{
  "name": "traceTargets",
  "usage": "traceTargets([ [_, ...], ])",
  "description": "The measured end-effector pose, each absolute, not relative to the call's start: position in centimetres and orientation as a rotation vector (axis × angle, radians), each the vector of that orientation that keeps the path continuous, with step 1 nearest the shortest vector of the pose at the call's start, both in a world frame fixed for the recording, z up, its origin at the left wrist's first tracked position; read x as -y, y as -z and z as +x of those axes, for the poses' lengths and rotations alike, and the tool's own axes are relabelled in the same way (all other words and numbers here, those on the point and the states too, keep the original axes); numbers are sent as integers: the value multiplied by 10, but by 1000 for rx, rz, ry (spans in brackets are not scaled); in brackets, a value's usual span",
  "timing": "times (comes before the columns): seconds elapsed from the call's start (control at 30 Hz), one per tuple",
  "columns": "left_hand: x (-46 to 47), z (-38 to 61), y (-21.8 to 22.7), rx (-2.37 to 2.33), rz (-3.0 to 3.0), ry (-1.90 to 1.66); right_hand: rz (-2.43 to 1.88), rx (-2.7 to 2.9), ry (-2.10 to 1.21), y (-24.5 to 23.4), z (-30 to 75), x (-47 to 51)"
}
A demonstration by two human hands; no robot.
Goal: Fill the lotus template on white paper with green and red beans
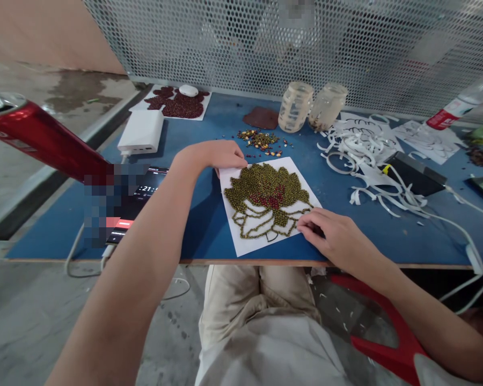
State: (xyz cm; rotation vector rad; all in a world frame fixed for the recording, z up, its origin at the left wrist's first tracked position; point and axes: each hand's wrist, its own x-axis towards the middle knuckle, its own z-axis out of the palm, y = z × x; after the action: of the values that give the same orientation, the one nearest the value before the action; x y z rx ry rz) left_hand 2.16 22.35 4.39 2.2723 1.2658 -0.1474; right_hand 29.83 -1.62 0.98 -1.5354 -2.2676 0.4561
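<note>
A white sheet of paper (247, 247) lies on the blue table, bearing a flower picture. Green beans (265, 179) fill its upper petals and trace lower outlines, with dark red beans (274, 199) at the centre. The lower petals show bare paper inside their outlines. My left hand (227, 154) is bent over the sheet's top left corner, its fingers closed at that edge and partly hidden. At the lower right corner, my right hand (326, 230) has thumb and fingertips pinched together on the sheet, covering that corner.
Loose mixed beans (260, 139) lie beyond the sheet, near two jars (295, 107). Paper strips (350, 147) and a cable spread at right beside a bottle (453, 111). At left are a power bank (141, 131), a phone (139, 198) and a red can (44, 136).
</note>
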Motion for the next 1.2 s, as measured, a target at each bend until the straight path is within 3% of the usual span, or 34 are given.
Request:
traceTargets([
  [0.47, -221, 22, -46, -1272, 2261, 148, -1482, 2213, -543, -17, 300, 14],
  [1.2, -217, 24, -52, -1320, 2285, 226, -1269, 2263, 38, 18, 306, 46],
])
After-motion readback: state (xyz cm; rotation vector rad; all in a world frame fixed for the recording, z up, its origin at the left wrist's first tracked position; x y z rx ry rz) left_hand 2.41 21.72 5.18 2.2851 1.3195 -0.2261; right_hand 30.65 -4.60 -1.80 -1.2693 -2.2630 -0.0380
